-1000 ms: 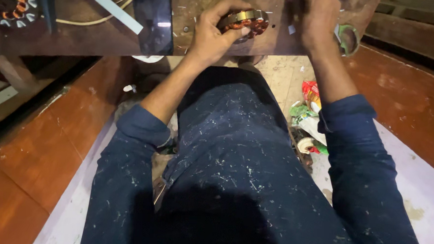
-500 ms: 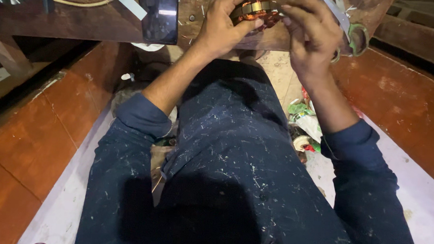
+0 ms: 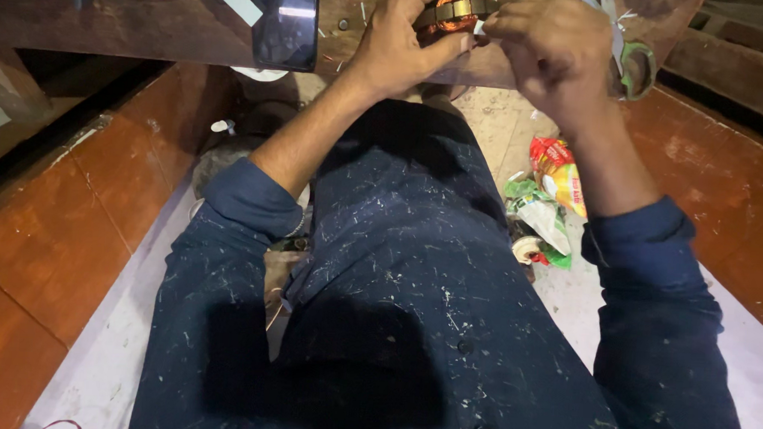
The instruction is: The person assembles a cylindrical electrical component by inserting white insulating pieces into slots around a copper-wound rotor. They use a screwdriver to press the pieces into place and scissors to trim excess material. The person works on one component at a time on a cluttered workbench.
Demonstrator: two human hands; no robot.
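Item: motor coil (image 3: pixel 449 11), a ring of copper windings with a brass-coloured band round it, held at the near edge of the wooden bench (image 3: pixel 150 24), close to the top of the view. The band runs left to right, so the ring's long side lies along the bench edge; which way its open face points I cannot tell.

Hidden: my fingers cover most of the ring; only the band and a patch of copper show.

My left hand (image 3: pixel 397 44) wraps the coil from the left, fingers curled over its top and thumb under it, closed on it. My right hand (image 3: pixel 547 50) meets it from the right, fingertips pinched at the coil's right end.

Nearby: a dark phone (image 3: pixel 285 17) lies on the bench to the left; green-handled scissors (image 3: pixel 628 58) sit by the right hand; crumpled wrappers (image 3: pixel 549 196) lie on the floor below
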